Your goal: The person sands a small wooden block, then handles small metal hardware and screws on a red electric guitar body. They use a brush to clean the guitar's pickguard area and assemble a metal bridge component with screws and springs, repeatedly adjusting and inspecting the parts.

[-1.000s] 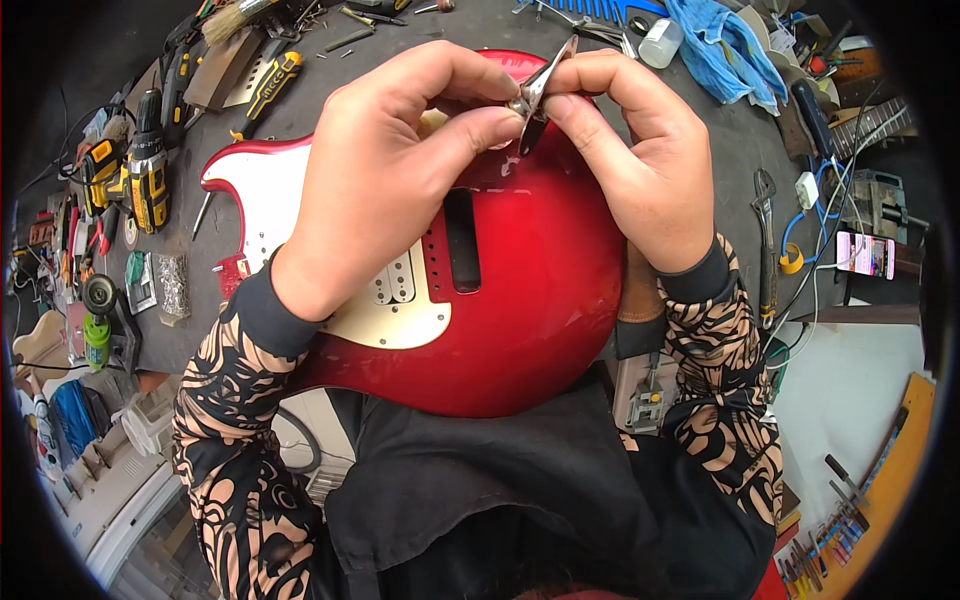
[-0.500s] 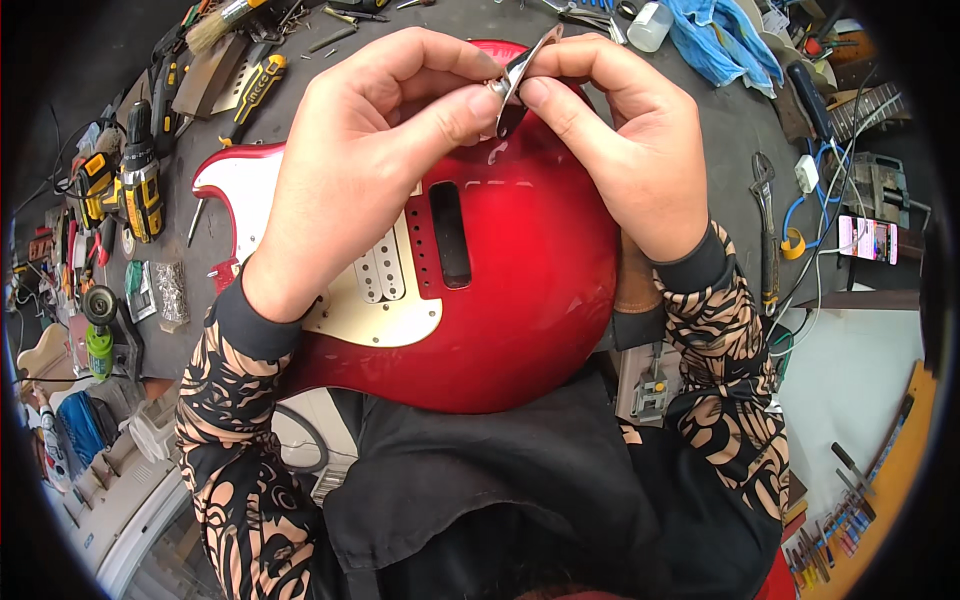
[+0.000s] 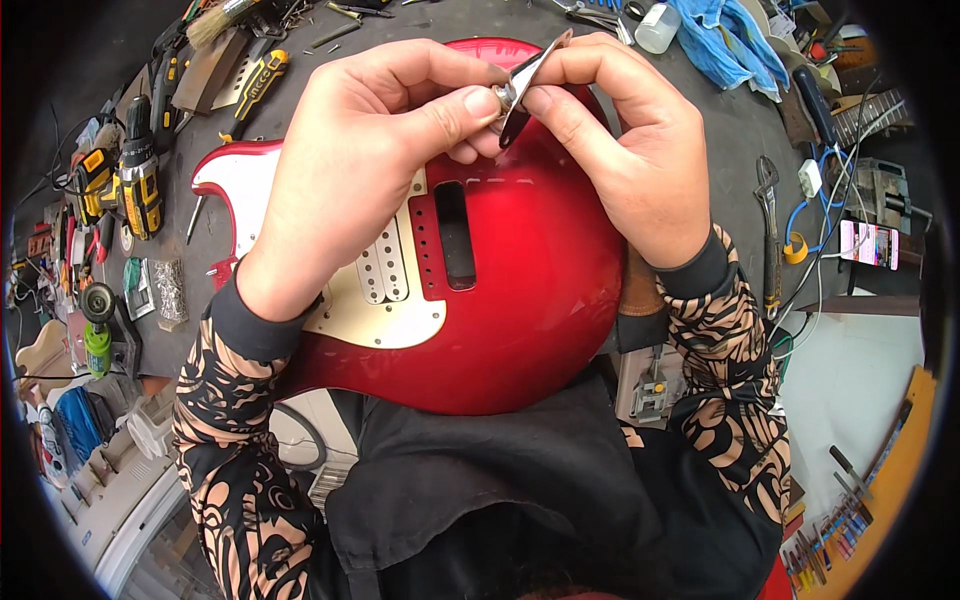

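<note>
A red electric guitar body (image 3: 540,290) with a cream pickguard (image 3: 400,325) lies before me, partly on the bench edge and over my lap. Above its far edge, my right hand (image 3: 640,150) pinches a shiny curved metal jack plate (image 3: 531,78) between thumb and fingers. My left hand (image 3: 350,160) is closed on the small round metal jack (image 3: 502,97) at the plate's left face. The plate is tilted, almost edge-on to me. Both wrists hover over the guitar. A long dark slot (image 3: 455,235) shows in the red top beside the white pickup (image 3: 383,268).
On the left of the dark bench stand a yellow cordless drill (image 3: 138,185) and a green rotary tool (image 3: 98,325). A yellow-handled cutter (image 3: 258,90) lies farther back. To the right are an adjustable wrench (image 3: 768,230), a blue cloth (image 3: 725,45), cables and a phone (image 3: 869,244).
Both hands have shifted slightly downward with the jack plate, which has tilted a little. My left fingertips have moved around the jack. The guitar is almost unchanged.
</note>
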{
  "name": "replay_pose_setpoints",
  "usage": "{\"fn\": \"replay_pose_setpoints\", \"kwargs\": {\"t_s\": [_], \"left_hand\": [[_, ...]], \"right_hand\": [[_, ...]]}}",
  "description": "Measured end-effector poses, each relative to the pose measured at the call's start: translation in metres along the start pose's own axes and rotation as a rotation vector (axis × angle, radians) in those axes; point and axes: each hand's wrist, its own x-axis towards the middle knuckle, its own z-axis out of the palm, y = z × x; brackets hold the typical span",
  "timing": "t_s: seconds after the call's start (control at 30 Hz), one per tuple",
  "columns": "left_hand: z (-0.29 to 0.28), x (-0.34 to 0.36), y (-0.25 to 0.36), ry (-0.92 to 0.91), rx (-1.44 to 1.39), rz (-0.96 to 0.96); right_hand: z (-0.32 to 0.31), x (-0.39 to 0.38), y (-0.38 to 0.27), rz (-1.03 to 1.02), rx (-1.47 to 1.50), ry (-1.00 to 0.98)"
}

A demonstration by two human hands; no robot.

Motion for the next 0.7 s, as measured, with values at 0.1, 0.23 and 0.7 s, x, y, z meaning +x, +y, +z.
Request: {"fn": "replay_pose_setpoints", "kwargs": {"t_s": [0.1, 0.23, 0.7], "left_hand": [[0.008, -0.003, 0.002, 0.06, 0.098, 0.093], [0.007, -0.001, -0.002, 0.115, 0.635, 0.525], [0.009, -0.002, -0.007, 0.087, 0.323, 0.321]], "right_hand": [[-0.001, -0.001, -0.001, 0.043, 0.037, -0.002], [0.003, -0.003, -0.002, 0.15, 0.2, 0.02], [0.001, -0.005, -0.007, 0.187, 0.257, 0.053]]}}
